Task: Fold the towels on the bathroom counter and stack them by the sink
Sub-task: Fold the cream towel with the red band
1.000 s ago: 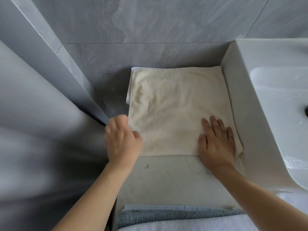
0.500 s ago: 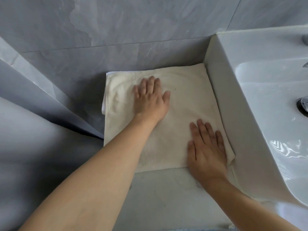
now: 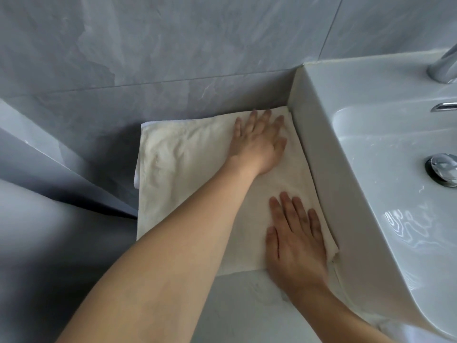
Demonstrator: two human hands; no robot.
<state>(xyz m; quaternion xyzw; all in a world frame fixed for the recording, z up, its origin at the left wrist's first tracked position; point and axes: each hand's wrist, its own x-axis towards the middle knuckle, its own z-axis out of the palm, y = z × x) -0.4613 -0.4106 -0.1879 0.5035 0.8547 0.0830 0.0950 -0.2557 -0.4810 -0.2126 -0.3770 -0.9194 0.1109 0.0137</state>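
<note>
Now the left hand [image 3: 258, 141], which a moment ago pressed mid-towel, has swept toward the upper right of the cream towel [image 3: 188, 174], fingers straight and slightly spread, flat against the cloth near the sink [image 3: 329, 154] wall. That reads as smoothing a finished fold, so this piece seems nearly done. A white edge [image 3: 148, 124] peeks out beneath it at upper left, suggesting another towel below. Creases remain on the left part; the right looks flatter. Toward lower right, the right hand [image 3: 295, 237] lies flat, fingers together, pinning the near corner on the counter [image 3: 247, 305].
</note>
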